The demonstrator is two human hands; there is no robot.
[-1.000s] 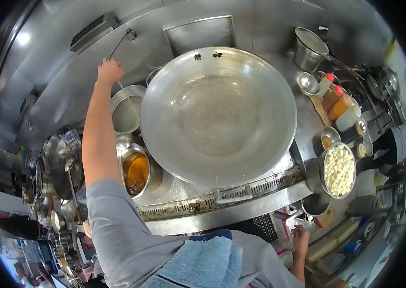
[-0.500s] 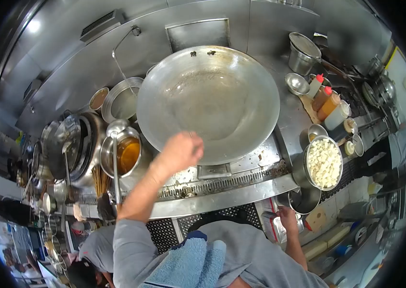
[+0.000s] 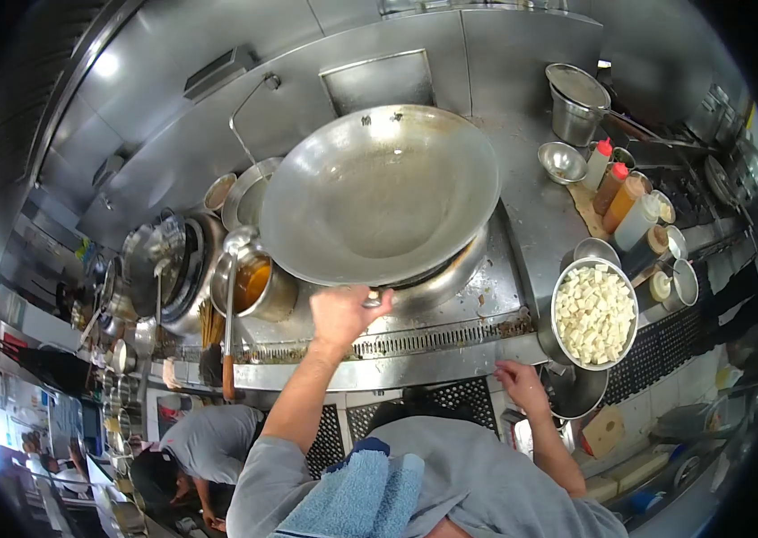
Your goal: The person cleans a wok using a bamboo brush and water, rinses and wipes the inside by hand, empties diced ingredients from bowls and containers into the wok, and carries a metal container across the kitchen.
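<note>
The big wok [image 3: 379, 197] sat in the middle of the frame, and the left hand [image 3: 348, 314] had its fingers wrapped around the handle [image 3: 374, 294] at the wok's bottom rim. The right hand [image 3: 524, 389], low and right of middle, had loose, empty fingers near the worktop [image 3: 536, 229] edge. A pot [image 3: 548, 336] of white cubes [image 3: 596, 314] stood at the right, below some squeeze bottles [image 3: 623, 204].

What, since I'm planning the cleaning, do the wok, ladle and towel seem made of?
Wok: bare metal, probably steel, dull grey with glossy highlights. Ladle: shiny metal, perhaps stainless, by its reflections; brown handle end looks wooden. Towel: soft fabric, likely cotton; its fuzzy nap suggests terry.
</note>
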